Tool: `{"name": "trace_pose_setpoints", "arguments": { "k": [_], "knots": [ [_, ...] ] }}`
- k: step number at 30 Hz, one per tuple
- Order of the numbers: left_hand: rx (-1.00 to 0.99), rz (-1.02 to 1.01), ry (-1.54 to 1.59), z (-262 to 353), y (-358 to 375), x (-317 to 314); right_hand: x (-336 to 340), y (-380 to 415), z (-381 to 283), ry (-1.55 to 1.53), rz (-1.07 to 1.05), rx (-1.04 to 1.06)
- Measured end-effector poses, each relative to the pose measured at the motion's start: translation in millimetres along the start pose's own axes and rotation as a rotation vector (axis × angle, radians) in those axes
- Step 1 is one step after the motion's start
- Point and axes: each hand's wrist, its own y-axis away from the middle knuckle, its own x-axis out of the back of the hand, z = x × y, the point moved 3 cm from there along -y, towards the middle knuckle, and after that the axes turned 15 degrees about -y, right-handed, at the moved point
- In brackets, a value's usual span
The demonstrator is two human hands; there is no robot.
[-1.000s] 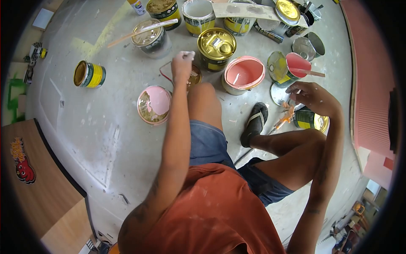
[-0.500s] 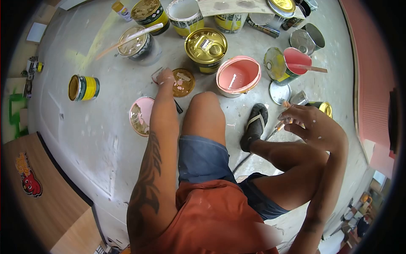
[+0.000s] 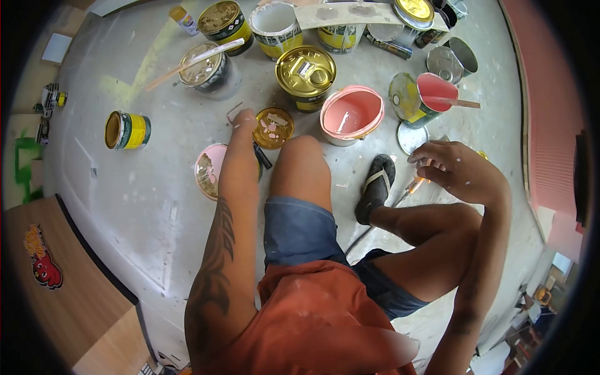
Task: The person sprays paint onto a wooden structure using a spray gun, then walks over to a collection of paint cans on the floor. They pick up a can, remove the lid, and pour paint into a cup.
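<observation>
My left hand [image 3: 244, 120] is reached out low over the floor, its fingers closed at a thin bent wire [image 3: 234, 112] like that of a paint roller frame. A short black handle [image 3: 262, 156] shows beside that forearm. Just right of the hand lies a gold lid [image 3: 273, 128] with pink paint blobs. Another lid [image 3: 208, 170], smeared pink, is partly covered by my left forearm. My right hand [image 3: 459, 165] hangs loose above my bent right leg, fingers slightly curled and apart, holding nothing visible. Below its fingertips is an orange-handled tool [image 3: 412, 185] on the floor.
A pink-coated bucket [image 3: 352, 114] stands ahead of my knees, beside a closed gold-lidded can [image 3: 305, 76]. A tilted can with pink inside [image 3: 439, 92] holds a stir stick. Further cans and a board [image 3: 349, 15] line the back; a small yellow can [image 3: 127, 130] lies left.
My left hand has shifted slightly, still at the wire. My right hand has moved a little left, its fingers drooping lower. The whole view has shifted slightly.
</observation>
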Motion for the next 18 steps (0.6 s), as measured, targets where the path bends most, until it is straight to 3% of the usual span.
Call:
{"name": "trace_pose_setpoints", "arguments": {
  "k": [8, 10, 13, 18],
  "knots": [
    [0.028, -0.006, 0.045, 4, -4, -2, 0, -10, -10, 0.030, -0.052, 0.037],
    [-0.086, -0.024, -0.039, -5, -33, -21, -2, -10, -11, 0.037, -0.065, 0.046],
    [-0.151, 0.021, -0.033, -7, -10, 17, -2, -8, -14, 0.022, -0.033, 0.115],
    [-0.219, 0.076, -0.054, -13, 21, 68, 4, -10, -17, 0.003, -0.024, -0.017]
  ]
}}
